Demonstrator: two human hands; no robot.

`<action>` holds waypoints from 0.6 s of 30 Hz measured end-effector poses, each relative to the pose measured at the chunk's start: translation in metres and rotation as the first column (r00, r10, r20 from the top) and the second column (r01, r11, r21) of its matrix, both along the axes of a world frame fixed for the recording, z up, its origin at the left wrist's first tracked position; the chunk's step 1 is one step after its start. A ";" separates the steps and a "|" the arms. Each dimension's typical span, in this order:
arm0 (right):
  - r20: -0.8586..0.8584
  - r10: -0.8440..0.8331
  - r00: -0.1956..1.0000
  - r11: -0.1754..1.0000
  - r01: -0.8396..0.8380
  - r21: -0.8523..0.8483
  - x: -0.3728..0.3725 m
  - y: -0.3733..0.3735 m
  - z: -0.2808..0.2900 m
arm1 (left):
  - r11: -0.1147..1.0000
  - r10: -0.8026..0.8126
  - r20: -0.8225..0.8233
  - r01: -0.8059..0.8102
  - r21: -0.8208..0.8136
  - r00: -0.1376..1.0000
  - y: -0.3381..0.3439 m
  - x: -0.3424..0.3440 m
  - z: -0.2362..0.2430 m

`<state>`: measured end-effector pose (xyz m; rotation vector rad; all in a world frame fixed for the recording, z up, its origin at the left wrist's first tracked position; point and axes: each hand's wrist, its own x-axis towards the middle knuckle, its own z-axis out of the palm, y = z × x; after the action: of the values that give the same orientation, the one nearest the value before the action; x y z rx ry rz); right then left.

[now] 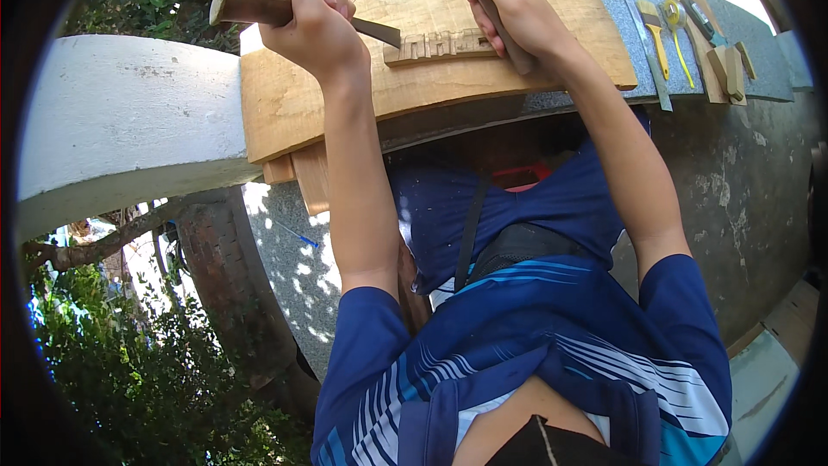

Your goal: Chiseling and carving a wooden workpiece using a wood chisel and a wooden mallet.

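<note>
My left hand point(315, 26) is closed round a chisel with a thick round wooden handle point(250, 2). The chisel's dark flat blade point(377, 32) slants toward the left end of a small wooden strip point(431, 47) with several notches cut in it. That strip lies near the front edge of a broad wooden board point(302, 95). In my right hand point(526, 17) is a long, narrow brown wooden bar point(519, 59), whose lower end passes over the strip's right end. Whether the bar touches the strip I cannot tell.
On the grey stone slab point(617, 9) to the right lie a metal ruler point(649, 56), a yellow-handled brush point(655, 39), a tape measure point(674, 13), a dark-and-teal tool point(703, 22) and wooden blocks point(731, 73). A white wall point(129, 112) adjoins the board's left side.
</note>
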<state>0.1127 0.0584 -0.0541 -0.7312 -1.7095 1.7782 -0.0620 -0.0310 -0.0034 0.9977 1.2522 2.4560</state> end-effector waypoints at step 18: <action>-0.017 -0.004 1.000 0.999 0.005 0.032 -0.001 0.004 0.002 | 0.994 -0.074 -0.079 0.067 -0.081 0.994 -0.018 0.005 0.000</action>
<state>0.1116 0.0622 -0.0520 -0.7036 -1.7196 1.7450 -0.0570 -0.0490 -0.0029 1.1125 1.3045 2.3160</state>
